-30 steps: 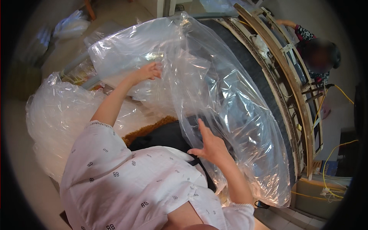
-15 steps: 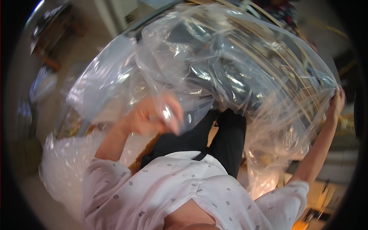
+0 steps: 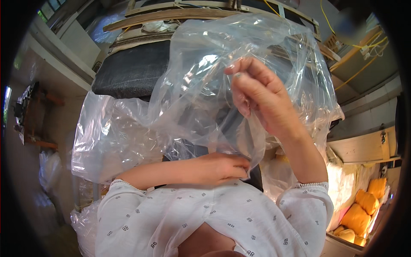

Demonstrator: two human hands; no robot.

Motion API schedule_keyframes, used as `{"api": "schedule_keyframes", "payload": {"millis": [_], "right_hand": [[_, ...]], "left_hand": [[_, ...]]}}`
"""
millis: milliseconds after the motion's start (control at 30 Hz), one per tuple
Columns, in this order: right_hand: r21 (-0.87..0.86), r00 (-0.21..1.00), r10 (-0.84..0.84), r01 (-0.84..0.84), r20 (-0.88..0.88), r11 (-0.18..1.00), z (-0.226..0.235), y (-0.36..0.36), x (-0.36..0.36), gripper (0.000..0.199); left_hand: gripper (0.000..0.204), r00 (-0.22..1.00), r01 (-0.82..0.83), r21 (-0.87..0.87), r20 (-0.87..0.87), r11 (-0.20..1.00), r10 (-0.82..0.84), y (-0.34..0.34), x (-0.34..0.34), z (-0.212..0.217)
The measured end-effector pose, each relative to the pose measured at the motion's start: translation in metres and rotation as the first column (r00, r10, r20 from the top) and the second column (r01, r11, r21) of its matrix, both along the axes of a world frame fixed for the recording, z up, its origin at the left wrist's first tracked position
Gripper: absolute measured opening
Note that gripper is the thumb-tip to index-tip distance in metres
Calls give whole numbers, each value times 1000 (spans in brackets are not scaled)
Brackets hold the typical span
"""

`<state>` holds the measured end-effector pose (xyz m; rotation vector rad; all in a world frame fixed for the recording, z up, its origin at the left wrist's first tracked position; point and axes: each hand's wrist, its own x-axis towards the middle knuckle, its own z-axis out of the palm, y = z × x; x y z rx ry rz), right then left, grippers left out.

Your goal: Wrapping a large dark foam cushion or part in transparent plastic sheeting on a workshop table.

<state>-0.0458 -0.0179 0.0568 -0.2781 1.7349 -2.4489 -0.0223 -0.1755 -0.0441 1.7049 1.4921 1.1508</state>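
Observation:
A large, crinkled sheet of clear plastic film (image 3: 192, 98) spreads in front of me over a dark padded surface (image 3: 130, 70). Low at my waist, my left hand (image 3: 224, 167) is closed on a gathered part of the film. Higher and to the right, my right hand (image 3: 263, 96) is raised over the sheet with its fingers curled. A fold of film runs from it down toward the left hand, and it appears gripped there. The fingertips partly hide the exact hold.
Wooden slats (image 3: 171, 16) lie beyond the padded surface. A yellow cable (image 3: 359, 77) runs at the far right. Orange bundles (image 3: 357, 214) sit at the lower right, and more clear plastic (image 3: 85, 222) hangs at the lower left.
My right hand has come in from the far right to the middle. My left hand has moved right and down to my waist. The billowing film has settled, uncovering the padded surface's left part.

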Motion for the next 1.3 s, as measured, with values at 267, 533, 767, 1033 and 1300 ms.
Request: {"api": "schedule_keyframes", "payload": {"millis": [267, 533, 767, 1033, 1300], "right_hand": [[312, 968, -86, 159, -237, 937, -36, 14, 26, 25], [502, 909, -69, 288, -410, 815, -35, 15, 27, 21], [587, 792, -1, 453, -610, 672, -18, 9, 14, 22], [595, 648, 147, 554, -747, 582, 16, -2, 14, 30], [475, 461, 260, 880, -849, -9, 28, 29, 0, 27]], "left_hand": [[18, 654, -522, 380, -396, 763, 645, 5, -98, 141], [19, 803, -381, 347, -337, 857, 493, 8, -108, 120], [23, 644, -463, 577, -303, 673, 702, -8, -83, 105], [19, 738, -509, 643, -16, 572, 675, -34, -92, 102], [16, 691, -672, 640, 363, 372, 625, -78, -104, 108]]}}
